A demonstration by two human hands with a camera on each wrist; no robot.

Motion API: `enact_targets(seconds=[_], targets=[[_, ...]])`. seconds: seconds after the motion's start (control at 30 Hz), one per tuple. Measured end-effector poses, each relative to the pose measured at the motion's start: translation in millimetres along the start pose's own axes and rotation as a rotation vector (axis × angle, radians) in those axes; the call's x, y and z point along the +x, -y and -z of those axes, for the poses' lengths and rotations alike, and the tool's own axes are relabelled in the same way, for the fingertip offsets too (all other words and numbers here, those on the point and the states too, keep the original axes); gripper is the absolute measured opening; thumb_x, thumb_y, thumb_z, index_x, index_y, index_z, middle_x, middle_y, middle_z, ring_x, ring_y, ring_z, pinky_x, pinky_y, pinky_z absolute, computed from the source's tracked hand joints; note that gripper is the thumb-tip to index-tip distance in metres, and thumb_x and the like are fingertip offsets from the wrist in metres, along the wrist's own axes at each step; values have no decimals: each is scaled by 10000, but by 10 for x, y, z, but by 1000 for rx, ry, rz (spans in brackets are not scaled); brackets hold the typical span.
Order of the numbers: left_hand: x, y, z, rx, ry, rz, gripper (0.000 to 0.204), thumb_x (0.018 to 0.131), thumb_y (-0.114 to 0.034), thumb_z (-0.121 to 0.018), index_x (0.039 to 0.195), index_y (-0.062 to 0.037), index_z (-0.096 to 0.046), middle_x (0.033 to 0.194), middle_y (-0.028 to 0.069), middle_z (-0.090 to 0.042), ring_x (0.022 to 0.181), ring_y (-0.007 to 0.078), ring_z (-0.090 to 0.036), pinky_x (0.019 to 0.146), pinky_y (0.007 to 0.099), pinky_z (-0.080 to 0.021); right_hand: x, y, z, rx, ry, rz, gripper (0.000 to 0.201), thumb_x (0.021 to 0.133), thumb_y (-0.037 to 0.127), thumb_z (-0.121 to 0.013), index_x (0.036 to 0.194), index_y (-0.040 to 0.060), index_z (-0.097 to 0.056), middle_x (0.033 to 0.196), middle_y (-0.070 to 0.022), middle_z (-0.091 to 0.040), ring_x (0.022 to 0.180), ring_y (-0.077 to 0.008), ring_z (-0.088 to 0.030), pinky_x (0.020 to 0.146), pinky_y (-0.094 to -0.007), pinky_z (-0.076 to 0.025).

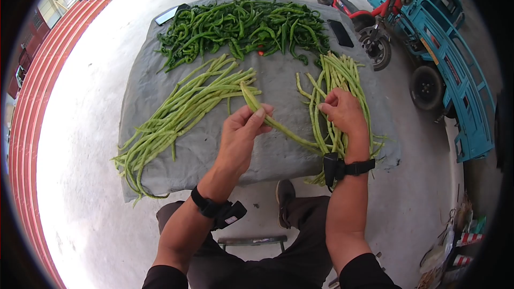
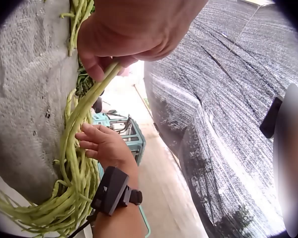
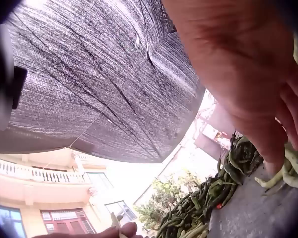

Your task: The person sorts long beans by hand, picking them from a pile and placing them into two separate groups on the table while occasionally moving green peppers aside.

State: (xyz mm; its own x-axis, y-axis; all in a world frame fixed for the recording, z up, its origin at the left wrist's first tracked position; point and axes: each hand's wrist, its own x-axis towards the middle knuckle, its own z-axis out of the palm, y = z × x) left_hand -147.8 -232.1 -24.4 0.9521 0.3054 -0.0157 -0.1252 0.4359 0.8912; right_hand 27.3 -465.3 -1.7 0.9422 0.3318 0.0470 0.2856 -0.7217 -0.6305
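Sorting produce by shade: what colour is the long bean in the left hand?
Pale yellow-green; the long bean shows best in the head view.

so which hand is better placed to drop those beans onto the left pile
The left hand. It already grips the long beans and sits beside the left pile. The right hand rests over on the right pile, farther away.
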Motion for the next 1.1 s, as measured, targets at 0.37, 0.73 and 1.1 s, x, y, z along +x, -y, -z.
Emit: enact_targets(seconds=[0.37, 0.73, 1.1], targets=[[-29, -53, -22, -27, 14, 20, 260, 1093, -245, -648, 1206, -31, -743, 1111, 25, -721, 1012, 110, -654, 895, 298, -556, 23, 81, -377, -319, 14, -34, 557, 727, 193, -936, 1122, 24, -582, 911, -150, -704, 876, -305, -713, 773, -413, -560], [-30, -41, 34, -53, 26, 72, 271, 1096, -261, -637, 1213, -36, -734, 1112, 27, -716, 1032, 120, -656, 918, 312, -551, 107, -3, -82, 667, 322, 8, 329, 979, 122, -723, 1281, 56, -610, 1023, -51, -775, 845, -91, -682, 670, -246, -485], [4, -33, 51, -39, 13, 95, 265, 1101, -247, -628, 1210, -28, -731, 1102, 42, -721, 1020, 139, -667, 937, 321, -544, 141, -132, 75, 153, -72, 42, 299, 849, 265, -865, 966, 33, -717, 848, -75, -736, 818, -215, -700, 742, -374, -540]])
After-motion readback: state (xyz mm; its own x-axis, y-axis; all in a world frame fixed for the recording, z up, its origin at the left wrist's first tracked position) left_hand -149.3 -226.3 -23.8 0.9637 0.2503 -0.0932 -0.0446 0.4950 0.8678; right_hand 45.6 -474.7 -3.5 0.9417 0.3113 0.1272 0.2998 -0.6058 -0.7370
